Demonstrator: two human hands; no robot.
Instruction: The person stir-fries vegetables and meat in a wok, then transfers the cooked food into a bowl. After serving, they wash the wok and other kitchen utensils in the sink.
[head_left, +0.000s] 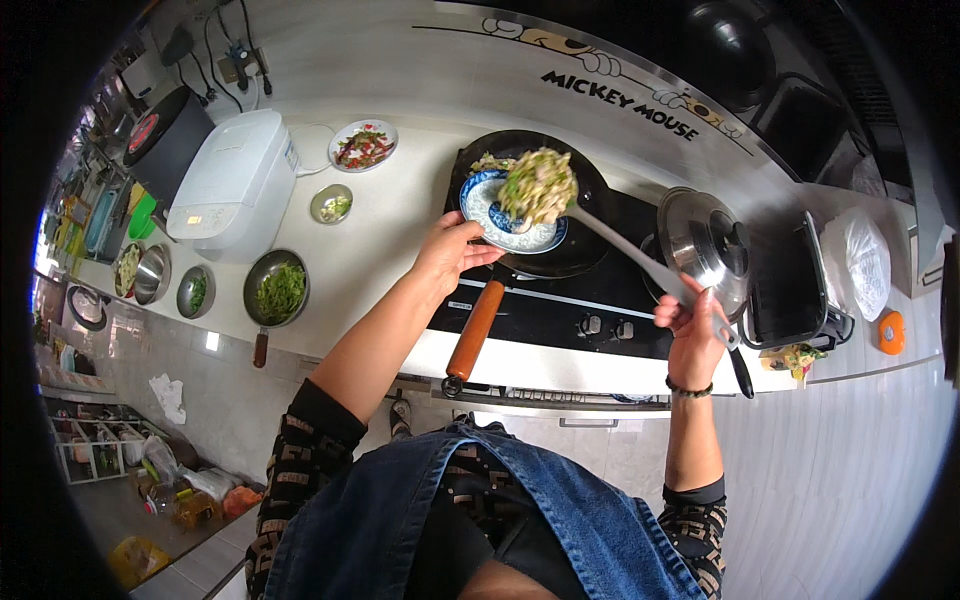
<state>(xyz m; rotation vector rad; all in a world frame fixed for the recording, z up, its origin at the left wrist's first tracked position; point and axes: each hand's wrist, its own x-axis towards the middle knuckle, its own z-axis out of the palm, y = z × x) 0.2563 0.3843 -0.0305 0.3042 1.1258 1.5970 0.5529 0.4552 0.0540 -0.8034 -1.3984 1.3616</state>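
My left hand (448, 255) grips the rim of a blue-and-white patterned bowl (540, 238), tilted over a black wok (592, 176). In my right hand (691, 330) is the grey handle of a long cooking spatula (622, 241). Its head is hidden under a heap of cooked food (538, 186), pale strips with green pieces, held over the bowl. A little more of that food lies in the wok, behind the bowl. The wok sits on a black gas stove (555, 311), its wooden handle (477, 330) pointing towards me.
A steel lidded pot (686, 247) stands right of the wok, beside a black rectangular pan (784, 277). On the left counter are a white rice cooker (229, 176), a plate of chopped peppers (390, 150), a small bowl (328, 217) and a small pan of greens (264, 319).
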